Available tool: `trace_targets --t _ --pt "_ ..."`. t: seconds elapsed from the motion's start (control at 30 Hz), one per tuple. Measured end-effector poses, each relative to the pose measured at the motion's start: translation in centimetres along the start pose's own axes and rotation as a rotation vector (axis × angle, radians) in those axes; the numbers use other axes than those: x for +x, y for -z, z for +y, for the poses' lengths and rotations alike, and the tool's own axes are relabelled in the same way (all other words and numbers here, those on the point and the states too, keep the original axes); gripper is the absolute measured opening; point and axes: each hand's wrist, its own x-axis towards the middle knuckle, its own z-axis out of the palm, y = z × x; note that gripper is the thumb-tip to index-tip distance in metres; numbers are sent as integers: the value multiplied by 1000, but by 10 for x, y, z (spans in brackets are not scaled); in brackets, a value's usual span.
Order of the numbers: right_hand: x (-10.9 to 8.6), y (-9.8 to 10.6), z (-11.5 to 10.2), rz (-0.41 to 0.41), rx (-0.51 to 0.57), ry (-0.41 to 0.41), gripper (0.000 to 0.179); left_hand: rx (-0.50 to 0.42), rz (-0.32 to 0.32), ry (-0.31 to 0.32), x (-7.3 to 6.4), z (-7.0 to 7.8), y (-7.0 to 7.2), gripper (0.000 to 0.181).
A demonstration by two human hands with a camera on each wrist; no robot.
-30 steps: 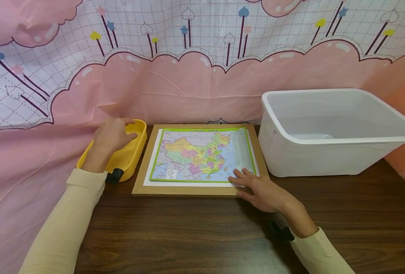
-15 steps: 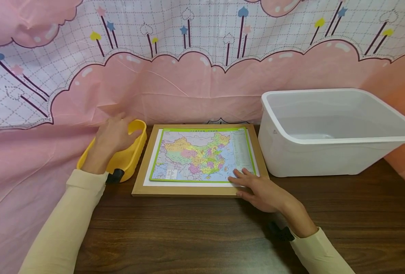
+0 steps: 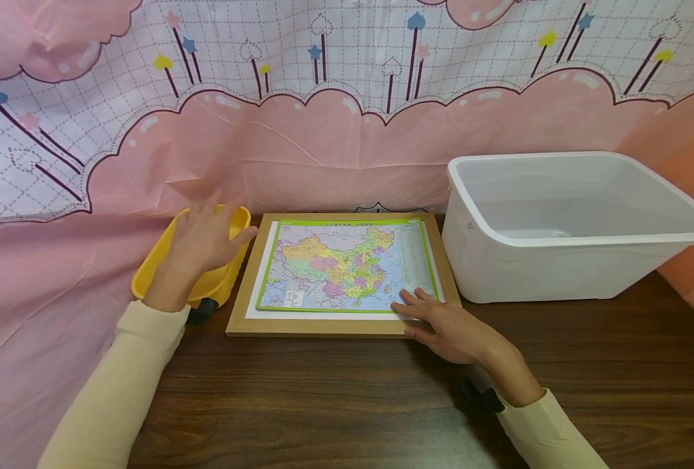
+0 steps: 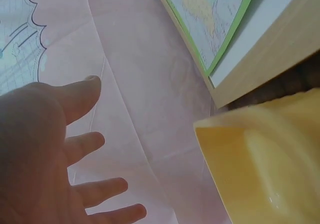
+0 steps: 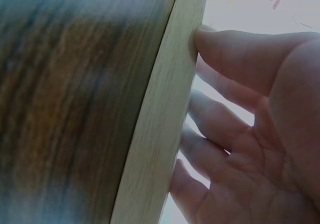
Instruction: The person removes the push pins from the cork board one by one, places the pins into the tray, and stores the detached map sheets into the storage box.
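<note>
A map (image 3: pixel 335 264) with a bright green border lies on a white board in a wooden frame (image 3: pixel 323 327), flat on the table. My right hand (image 3: pixel 449 326) rests on the frame's lower right corner, fingertips on the map and thumb at the wooden edge. In the right wrist view, the thumb touches the frame's pale wood (image 5: pixel 155 114). Over the yellow basket (image 3: pixel 238 225), at the left, hovers my left hand (image 3: pixel 200 241) with fingers spread and nothing held. The left wrist view shows its straight fingers (image 4: pixel 102 191) apart from the basket's corner.
A large white plastic tub (image 3: pixel 534 270) stands right of the frame. Behind everything hangs a pink patterned cloth (image 3: pixel 323 150), which also runs down the left side. Dark wood tabletop (image 3: pixel 323 397) stretches in front.
My left hand has risen over the yellow basket and shifted slightly right, its fingers spreading wider. The right hand, the map and the frame have stayed in place.
</note>
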Motion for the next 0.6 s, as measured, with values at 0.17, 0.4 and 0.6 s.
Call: trace_targets --t 0.17,0.4,0.6 --pt "0 0 0 0 -2 1 47 4 21 -18 -8 6 -5 71" --pt "1 0 -1 6 -2 6 46 -15 85 -60 -20 15 -10 69" --pt "1 1 -1 3 -20 -11 47 11 131 -91 -28 24 -9 68"
